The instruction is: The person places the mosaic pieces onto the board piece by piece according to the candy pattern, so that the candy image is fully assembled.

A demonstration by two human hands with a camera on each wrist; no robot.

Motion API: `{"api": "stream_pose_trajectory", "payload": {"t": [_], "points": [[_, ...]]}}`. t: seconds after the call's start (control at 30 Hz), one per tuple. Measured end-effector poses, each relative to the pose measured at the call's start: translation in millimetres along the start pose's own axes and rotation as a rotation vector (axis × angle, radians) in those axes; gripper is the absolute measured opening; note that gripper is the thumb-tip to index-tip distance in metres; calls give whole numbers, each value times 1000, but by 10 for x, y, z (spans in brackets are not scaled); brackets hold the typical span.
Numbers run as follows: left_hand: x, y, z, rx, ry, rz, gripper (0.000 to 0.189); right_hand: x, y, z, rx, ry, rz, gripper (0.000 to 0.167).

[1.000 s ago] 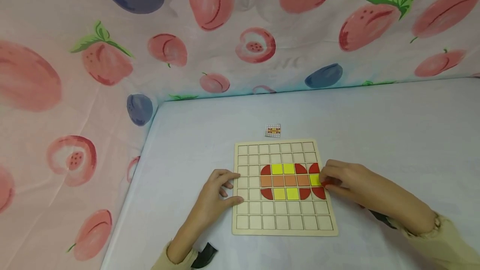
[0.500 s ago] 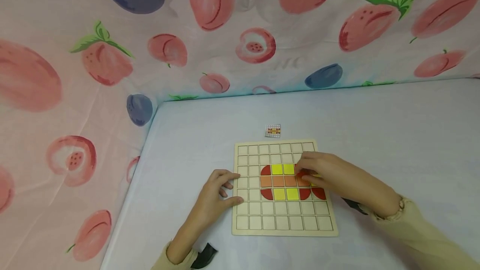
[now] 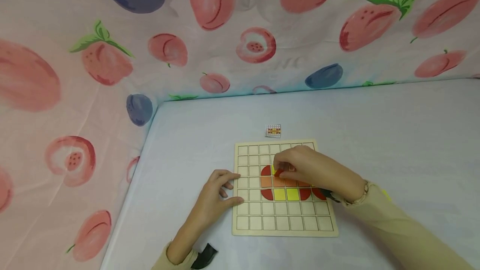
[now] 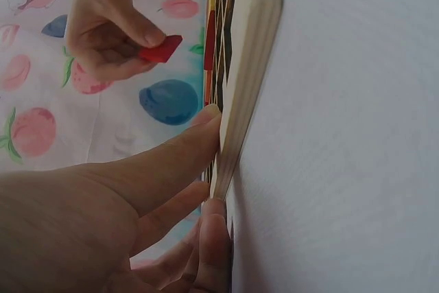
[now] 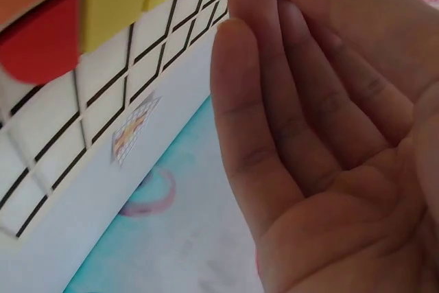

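My left hand (image 3: 214,191) rests at the left edge of a square wooden grid board (image 3: 249,208), thumb and index fingertips touching its rim. Between the thumb and fingers of my right hand (image 3: 305,166) a small flat red tile (image 4: 162,49) is pinched, held above the board's upper middle. Set in the grid are orange tiles (image 3: 266,181), yellow tiles (image 3: 292,194) and rounded red tiles (image 3: 266,194). The right hand hides part of that pattern. In the right wrist view the pinched tile shows only as a sliver at the top.
A small printed card (image 3: 273,131) with a coloured grid pattern lies behind the board. Right of the board, a yellow piece (image 3: 387,195) pokes out from behind the right sleeve. Fruit-print cloth (image 3: 255,45) hangs at the back and left of the white table.
My right hand, pinching the red tile, has moved left from the board's right edge to over its upper middle. The left hand and the board stay where they were.
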State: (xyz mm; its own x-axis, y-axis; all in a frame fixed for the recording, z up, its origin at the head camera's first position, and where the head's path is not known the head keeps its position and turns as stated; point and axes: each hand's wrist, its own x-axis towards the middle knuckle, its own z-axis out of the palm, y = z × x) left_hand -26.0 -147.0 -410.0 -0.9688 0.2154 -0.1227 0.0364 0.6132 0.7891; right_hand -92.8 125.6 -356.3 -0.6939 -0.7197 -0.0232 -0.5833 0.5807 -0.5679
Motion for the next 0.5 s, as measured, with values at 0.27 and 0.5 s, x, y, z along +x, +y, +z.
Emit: {"api": "stream_pose_trajectory", "payload": {"t": [0.27,0.5], "points": [[4,2,1,4,-1,2,54,174,-49,49,7,16,-41,7],[1,12,-3,12,-1,12,53,315,-96,62,0,19,-70,10]]}}
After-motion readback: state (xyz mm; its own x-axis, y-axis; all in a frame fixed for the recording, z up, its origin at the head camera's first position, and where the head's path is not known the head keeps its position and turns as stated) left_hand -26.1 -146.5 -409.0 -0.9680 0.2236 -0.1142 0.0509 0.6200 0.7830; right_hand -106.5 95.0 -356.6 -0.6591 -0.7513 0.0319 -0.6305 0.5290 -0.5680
